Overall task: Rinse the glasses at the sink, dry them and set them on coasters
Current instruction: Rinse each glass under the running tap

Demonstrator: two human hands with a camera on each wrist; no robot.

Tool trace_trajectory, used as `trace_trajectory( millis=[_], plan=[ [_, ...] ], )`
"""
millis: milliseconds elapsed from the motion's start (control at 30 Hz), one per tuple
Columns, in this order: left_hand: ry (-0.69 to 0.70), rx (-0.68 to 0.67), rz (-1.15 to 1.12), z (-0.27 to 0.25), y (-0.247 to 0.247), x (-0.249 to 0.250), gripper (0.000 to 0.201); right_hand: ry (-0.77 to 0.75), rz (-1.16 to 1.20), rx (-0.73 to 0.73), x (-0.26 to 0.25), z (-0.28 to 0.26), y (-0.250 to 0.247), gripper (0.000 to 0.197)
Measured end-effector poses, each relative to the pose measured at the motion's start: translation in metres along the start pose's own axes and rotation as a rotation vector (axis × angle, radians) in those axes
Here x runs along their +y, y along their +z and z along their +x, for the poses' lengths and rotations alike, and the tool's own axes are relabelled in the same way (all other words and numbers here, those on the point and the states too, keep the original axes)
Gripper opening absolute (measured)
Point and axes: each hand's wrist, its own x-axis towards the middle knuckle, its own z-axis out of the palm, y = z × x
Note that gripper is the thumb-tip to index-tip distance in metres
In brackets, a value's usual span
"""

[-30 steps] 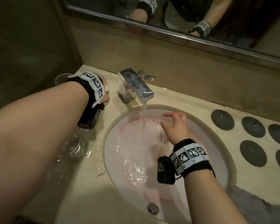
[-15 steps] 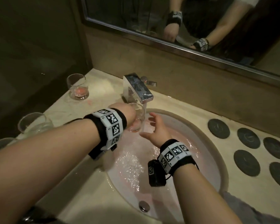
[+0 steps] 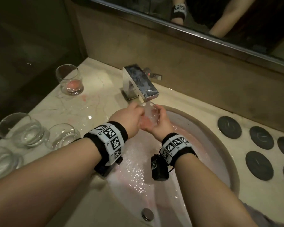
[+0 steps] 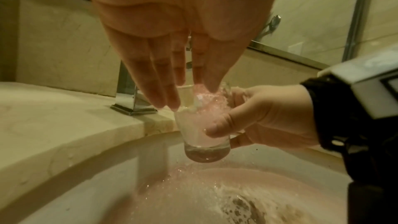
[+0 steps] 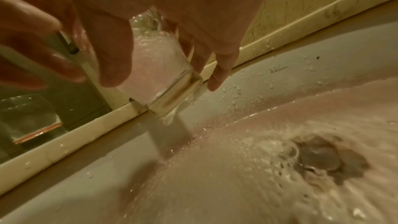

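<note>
1. My right hand (image 3: pixel 161 123) curls round a small clear glass (image 4: pixel 202 132), thumb pressed on its near wall and fingers wrapped behind; it hangs upright under the spout, over the 12 o'clock edge of the sink (image 3: pixel 220 154).
2. My left hand (image 3: pixel 129 118) lies at the glass's 9 o'clock with straight fingers (image 4: pixel 157 83), their tips touching the rim; it grips nothing.
3. Water drops from the square chrome faucet (image 3: pixel 138 82) into the glass, frothing pinkish-white and spilling over; the thick glass base shows clear below the foam.
4. The oval basin is smooth and white, washed with pink-tinted water running towards the round metal drain (image 3: pixel 147 214) at 6 o'clock.
5. On the veined cream stone counter (image 3: pixel 95 89), at 10 o'clock, stands a rounded tumbler (image 3: pixel 70 79) with a pink residue at the bottom; three more rounded clear glasses (image 3: pixel 20 128) cluster at 8 o'clock.
6. Dark round coasters (image 3: pixel 229 127), matte and flat, lie in rows at 3 o'clock.
</note>
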Motion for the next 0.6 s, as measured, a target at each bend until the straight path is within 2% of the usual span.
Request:
trace_trajectory(
  millis=[100,300,600],
  plan=[
    [-0.063,0.069,-0.103,-0.002,0.001,-0.004,0.05,-0.016,0.014,0.044,0.005,0.007,-0.001,0.094],
    [-0.137,0.078,-0.229,-0.002,0.009,-0.012,0.07,-0.059,0.011,0.031,0.006,0.018,-0.012,0.089],
    [-0.243,0.155,-0.37,-0.002,0.007,-0.017,0.068,-0.116,-0.21,-0.021,-0.009,0.01,-0.03,0.089]
  ],
)
